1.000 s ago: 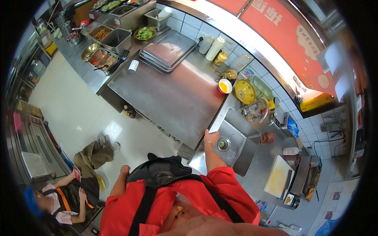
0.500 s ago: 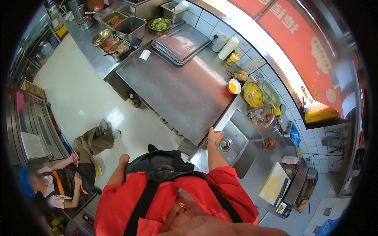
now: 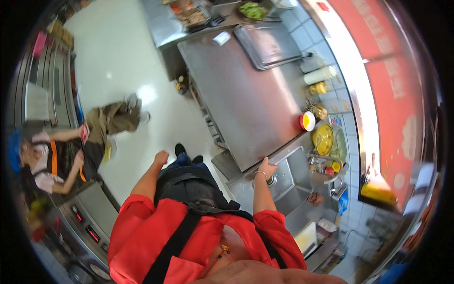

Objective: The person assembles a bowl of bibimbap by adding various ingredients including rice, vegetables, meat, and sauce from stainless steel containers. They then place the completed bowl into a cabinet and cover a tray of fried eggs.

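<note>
My right hand (image 3: 267, 167), with a thin bracelet at its wrist, hovers over or touches the near edge of the steel sink (image 3: 295, 171). Its thumb stands apart from the fingers and nothing is held. Below the hand, the round drain (image 3: 271, 180) is partly covered by my wrist. My left hand (image 3: 162, 156) hangs beside my dark apron (image 3: 194, 189), fingers curled in, with no object seen in it. Ahead lies a flat steel worktop (image 3: 246, 102). At its right corner stands a red and white bowl (image 3: 301, 122) with something yellow inside.
A lidded steel tray (image 3: 274, 45) and a white cup (image 3: 221, 39) lie on the worktop's far end. Squeeze bottles (image 3: 319, 75) and a yellow patterned bowl (image 3: 322, 140) line the tiled wall. Beyond the floor at left, a person in a blue cap (image 3: 59, 161) holds something pink.
The view has turned and shifted, so the worktop and sink appear farther right. My left hand has swung forward from my side. My right hand stays by the sink edge.
</note>
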`<state>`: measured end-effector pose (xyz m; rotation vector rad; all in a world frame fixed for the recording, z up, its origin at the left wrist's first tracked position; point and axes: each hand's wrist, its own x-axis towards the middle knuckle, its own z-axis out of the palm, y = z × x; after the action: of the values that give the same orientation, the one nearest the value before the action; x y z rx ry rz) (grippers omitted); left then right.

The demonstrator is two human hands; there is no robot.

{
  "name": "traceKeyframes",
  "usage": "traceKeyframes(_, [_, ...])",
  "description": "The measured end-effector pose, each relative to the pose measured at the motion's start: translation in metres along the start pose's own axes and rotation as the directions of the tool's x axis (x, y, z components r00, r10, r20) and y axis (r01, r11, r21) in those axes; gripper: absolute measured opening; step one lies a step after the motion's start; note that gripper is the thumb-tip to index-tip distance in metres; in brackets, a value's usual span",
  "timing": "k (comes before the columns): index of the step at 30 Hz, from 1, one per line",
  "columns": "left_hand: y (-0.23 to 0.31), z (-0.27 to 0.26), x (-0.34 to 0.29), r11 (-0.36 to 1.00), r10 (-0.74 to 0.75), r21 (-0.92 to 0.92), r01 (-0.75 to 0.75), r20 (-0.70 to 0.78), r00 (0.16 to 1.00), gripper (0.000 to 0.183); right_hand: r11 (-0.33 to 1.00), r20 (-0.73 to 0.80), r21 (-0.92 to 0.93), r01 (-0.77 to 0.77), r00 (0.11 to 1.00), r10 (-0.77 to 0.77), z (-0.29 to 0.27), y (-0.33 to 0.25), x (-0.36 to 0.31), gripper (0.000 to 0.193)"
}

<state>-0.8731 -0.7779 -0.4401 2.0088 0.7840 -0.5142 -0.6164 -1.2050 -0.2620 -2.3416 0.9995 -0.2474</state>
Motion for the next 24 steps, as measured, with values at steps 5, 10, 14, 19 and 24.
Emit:
traceKeyframes(5, [0.118, 0.079, 0.024, 0.712, -0.117, -0.674, 0.198, 0.163, 0.980, 0.034, 0.970, 0.087, 0.217, -0.107, 0.992, 0.090, -0.025, 0.018, -0.012, 0.053])
traceKeyframes(10, [0.155, 0.191, 0.093, 0.370, 0.107, -0.921, 0.122, 0.173, 0.979, 0.052, 0.909, 0.261, 0.382, -0.170, 0.963, 0.070, -0.012, 0.000, -0.018, 0.049])
traceKeyframes(14, [0.194, 0.213, 0.127, 0.229, 0.014, -0.946, 0.229, 0.238, 0.971, 0.059, 0.935, 0.266, 0.303, -0.185, 0.958, 0.104, -0.004, -0.006, -0.021, 0.041])
traceKeyframes(19, [0.202, 0.242, 0.164, 0.117, 0.038, -0.985, 0.123, 0.128, 0.991, 0.063, 0.960, 0.243, 0.252, -0.122, 0.968, 0.059, 0.000, 0.009, -0.003, 0.043])
traceKeyframes(24, [0.206, 0.243, 0.173, 0.105, 0.081, -0.979, 0.173, 0.182, 0.980, 0.062, 0.954, 0.258, 0.262, -0.145, 0.963, 0.075, -0.001, 0.003, -0.012, 0.043])
